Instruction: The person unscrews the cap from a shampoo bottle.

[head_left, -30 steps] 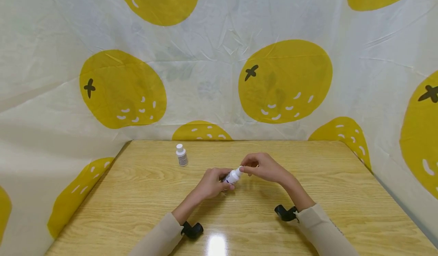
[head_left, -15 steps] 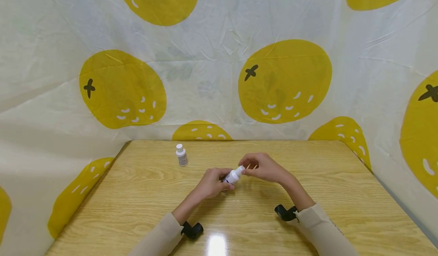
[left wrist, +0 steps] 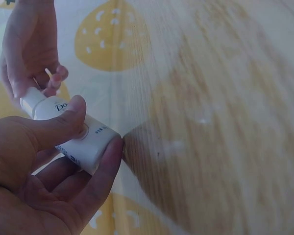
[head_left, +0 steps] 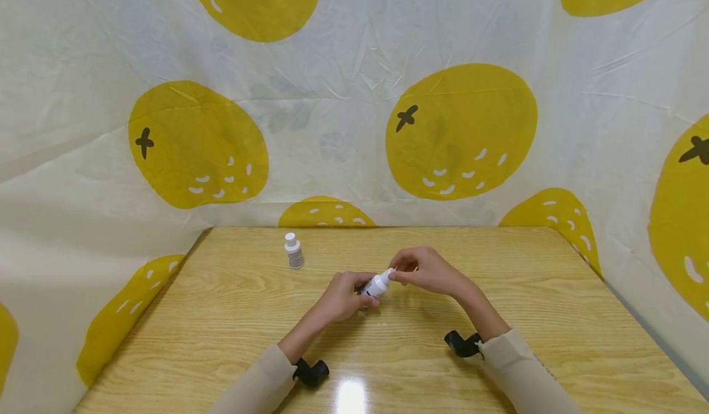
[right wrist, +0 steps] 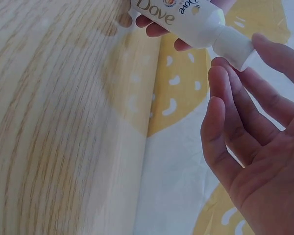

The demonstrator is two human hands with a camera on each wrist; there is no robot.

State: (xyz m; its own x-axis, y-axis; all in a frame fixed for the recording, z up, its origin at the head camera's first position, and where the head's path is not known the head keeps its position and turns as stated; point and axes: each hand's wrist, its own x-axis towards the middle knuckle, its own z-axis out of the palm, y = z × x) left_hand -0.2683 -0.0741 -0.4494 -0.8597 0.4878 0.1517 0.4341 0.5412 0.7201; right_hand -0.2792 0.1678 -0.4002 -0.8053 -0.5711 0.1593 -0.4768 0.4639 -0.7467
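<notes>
A small white Dove bottle is held tilted over the table, its cap end up and to the right. My left hand grips its body, thumb across the front and fingers beneath, as the left wrist view shows. At the other end, my right hand pinches the white cap between thumb and fingertips. The cap sits on the bottle's neck. In the right wrist view the remaining fingers of that hand lie bent below the cap. A second small white bottle stands upright toward the back left, apart from both hands.
The wooden table reaches back to a white cloth printed with yellow fruit, which hangs behind it and along both sides. Black wrist mounts sit at both sleeve cuffs, close over the tabletop.
Half a second ago my right fingers were spread more loosely at the cap; now they are drawn in around it again. My left hand and the bottle stay nearly still.
</notes>
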